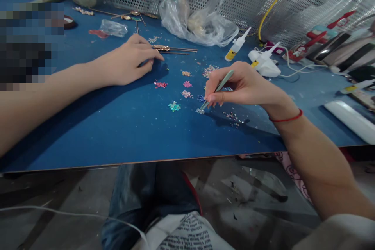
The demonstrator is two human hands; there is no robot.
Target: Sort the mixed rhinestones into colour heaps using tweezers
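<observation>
Head view: right-hand fingers point(211, 94) pinched pale green tweezers point(225, 83), their tips at a sequin cluster point(200, 111) just below the fingers; teal sequins point(174, 106) lay leftward on the blue surface point(88, 140); left-hand fingers point(149, 59), loosely curled and empty, rested just beside gold hairpins point(172, 49).

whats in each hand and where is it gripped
The right hand holds pale green tweezers by the middle of the shaft, between thumb and fingers. Whether the left hand holds anything cannot be told, as its curled fingers hide the view.
</observation>
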